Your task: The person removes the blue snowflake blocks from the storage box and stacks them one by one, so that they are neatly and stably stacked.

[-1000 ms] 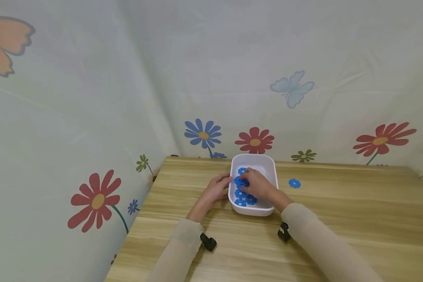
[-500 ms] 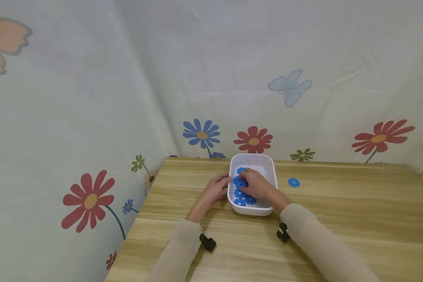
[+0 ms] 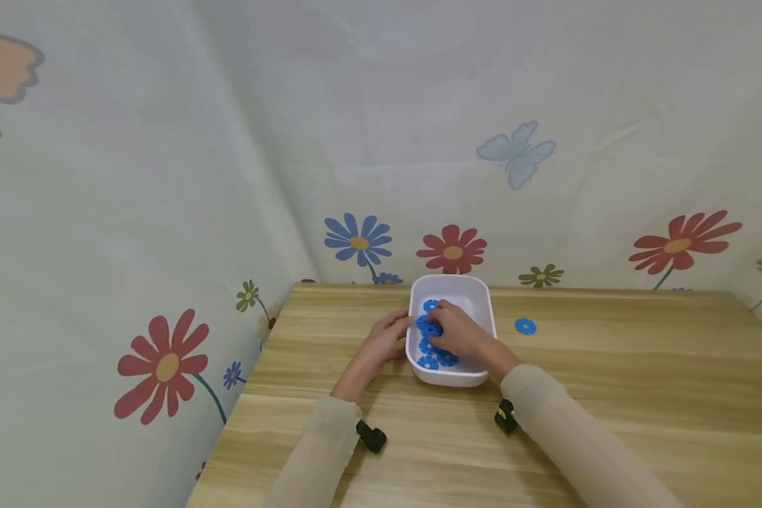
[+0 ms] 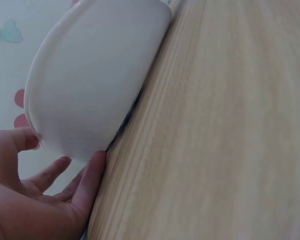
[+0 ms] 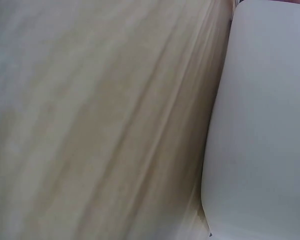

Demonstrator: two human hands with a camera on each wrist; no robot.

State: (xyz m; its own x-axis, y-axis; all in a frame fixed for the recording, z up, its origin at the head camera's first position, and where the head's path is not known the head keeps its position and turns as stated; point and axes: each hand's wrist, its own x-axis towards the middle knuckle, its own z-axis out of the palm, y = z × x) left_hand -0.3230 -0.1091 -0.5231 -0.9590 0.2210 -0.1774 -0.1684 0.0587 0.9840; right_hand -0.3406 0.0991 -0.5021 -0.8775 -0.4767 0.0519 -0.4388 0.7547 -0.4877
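Observation:
A white rectangular plastic box stands on the wooden table, with several blue flower-shaped discs lying along its left side. My left hand touches the box's outer left wall; in the left wrist view its fingers are spread and fairly straight against the near corner, one of them low by the tabletop. Reaching over the right rim, my right hand is inside the box. Its thumb and fingers curl about a blue disc among the others. The right wrist view shows the box's outer wall, not the hand.
One more blue flower-shaped disc lies on the table to the right of the box. A pale cloth backdrop printed with flowers and butterflies hangs behind the table and along its left side.
Both hands hold nearly the same pose at the box. The whole head view has shifted slightly, so box, discs and table appear a little further left.

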